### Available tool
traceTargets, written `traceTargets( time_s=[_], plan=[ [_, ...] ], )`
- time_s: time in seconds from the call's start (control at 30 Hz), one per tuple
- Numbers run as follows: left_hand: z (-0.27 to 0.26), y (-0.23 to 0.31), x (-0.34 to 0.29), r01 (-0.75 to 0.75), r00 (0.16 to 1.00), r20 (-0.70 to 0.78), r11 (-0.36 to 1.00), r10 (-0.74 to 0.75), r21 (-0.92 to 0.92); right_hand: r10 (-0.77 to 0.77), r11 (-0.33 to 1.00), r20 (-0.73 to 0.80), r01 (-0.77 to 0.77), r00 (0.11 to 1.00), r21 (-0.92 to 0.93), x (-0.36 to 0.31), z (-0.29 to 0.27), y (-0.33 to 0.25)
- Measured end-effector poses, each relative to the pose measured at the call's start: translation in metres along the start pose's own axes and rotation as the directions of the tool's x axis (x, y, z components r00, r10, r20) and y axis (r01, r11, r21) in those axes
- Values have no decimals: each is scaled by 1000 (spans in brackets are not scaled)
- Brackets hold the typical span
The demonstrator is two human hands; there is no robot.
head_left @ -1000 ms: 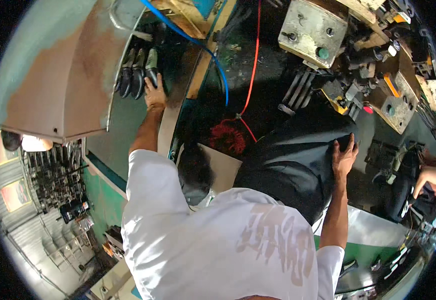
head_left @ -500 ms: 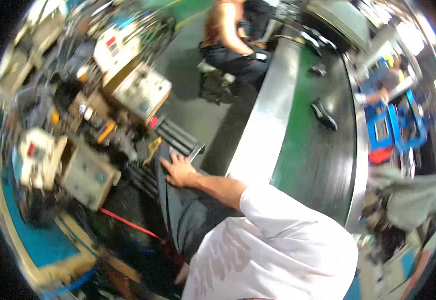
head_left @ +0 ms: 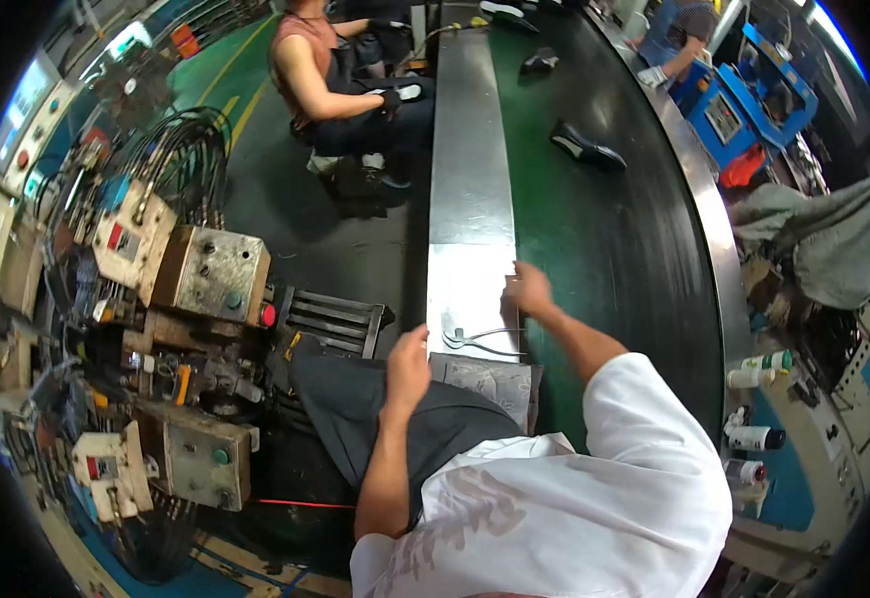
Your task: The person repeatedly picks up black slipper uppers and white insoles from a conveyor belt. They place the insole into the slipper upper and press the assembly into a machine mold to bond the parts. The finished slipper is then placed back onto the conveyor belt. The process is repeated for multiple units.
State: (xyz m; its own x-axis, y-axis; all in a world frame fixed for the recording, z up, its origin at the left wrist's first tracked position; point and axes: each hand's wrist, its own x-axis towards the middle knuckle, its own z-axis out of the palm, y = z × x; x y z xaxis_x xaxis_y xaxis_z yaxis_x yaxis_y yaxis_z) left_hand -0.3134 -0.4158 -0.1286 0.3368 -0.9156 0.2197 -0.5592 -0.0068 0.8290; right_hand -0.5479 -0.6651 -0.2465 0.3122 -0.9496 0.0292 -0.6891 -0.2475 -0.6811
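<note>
My left hand [head_left: 408, 374] is raised above my dark-clothed lap, its fingers curled by the left edge of a shiny metal ledge [head_left: 472, 204]. My right hand [head_left: 530, 291] is at the ledge's other edge, beside the belt. Its fingers are bent and slightly blurred, with a small dark patch beside them that I cannot make out. Whether either hand grips the edge is hidden. Between the hands, a pair of pincers [head_left: 485, 342] lies on the ledge, handles pointing right. Just nearer to me is a grey patterned pad [head_left: 490, 377].
A green-black conveyor belt [head_left: 614, 259] carries a dark shoe [head_left: 587, 147] and another shoe [head_left: 539, 62] farther off. Machine control boxes [head_left: 218, 274] crowd my left, near a black slatted rack [head_left: 335, 321]. A seated co-worker [head_left: 305, 70] is ahead; bottles [head_left: 754, 437] stand at right.
My view has swung, bringing the ledge to the middle. One hand was spread on my leg; now both hands are up at the ledge's edges. The pincers and pad have come into sight.
</note>
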Motion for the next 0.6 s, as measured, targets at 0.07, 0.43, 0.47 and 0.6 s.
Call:
traceTargets(
  time_s=[0.07, 0.43, 0.47, 0.6],
  plan=[
    [38, -14, -8, -2, 967, 256, 996, -20, 86, 219, 952, -168, -248, 961, -177, -7, -65, 112],
    [130, -7, 94, -152, 922, 388, 908, -13, 391, 461, 809, -341, -546, 819, -219, 69, -230, 292],
    [145, -2, 106, -140, 911, 407, 876, -68, 461, 431, 823, -337, -518, 837, -233, 100, -236, 290],
    [186, -15, 107, -76, 875, 425, 801, -233, 594, 300, 883, -340, -395, 891, -253, 223, -254, 269]
  ],
)
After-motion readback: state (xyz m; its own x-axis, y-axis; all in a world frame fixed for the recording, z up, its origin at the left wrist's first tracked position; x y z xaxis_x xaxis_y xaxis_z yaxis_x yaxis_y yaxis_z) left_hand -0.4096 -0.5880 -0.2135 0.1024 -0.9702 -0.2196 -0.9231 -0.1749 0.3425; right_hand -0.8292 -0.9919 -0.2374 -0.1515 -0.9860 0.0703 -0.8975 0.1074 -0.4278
